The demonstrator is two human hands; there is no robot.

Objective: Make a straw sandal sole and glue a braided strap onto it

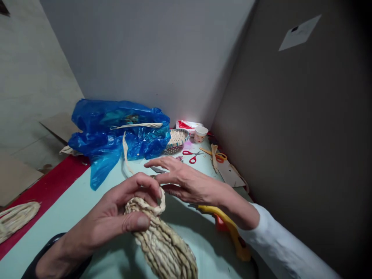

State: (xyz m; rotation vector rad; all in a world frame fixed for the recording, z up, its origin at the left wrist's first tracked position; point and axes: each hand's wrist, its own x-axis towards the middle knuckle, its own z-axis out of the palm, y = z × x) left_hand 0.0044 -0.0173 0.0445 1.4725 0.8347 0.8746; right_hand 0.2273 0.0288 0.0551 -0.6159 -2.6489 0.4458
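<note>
Braided straw piece (165, 248): it is in our left hand, above the table (72, 209), and it slopes from our fingers toward the lower right, where the bottom edge of the view cuts it off.
Loop of strand (162, 203): it stands out from the upper end of the piece, just beside our bent fingers.
Left hand (112, 219): we hold it closed around the upper end, with the thumb pressed on the front and the fingers curled over the top.
Right hand (186, 180): its fingers are extended and loosely spread, close to the loop; whether a fingertip touches the strand, we do not see clearly.
Under our right forearm: a yellow-handled tool (232, 228) lies on the table, with a small orange-red object (221, 224) beside it.
Back of the table: a crumpled blue plastic bag (101, 116) carries one pale strip (139, 126) on top; to its right are a woven basket (178, 136) and a paper cup (200, 135).
Scissors: we see a red-handled pair (192, 158) and, to its right, an orange-handled pair (222, 157).
Left border: a bundle of pale strips (21, 217) rests on the red band (49, 186).
</note>
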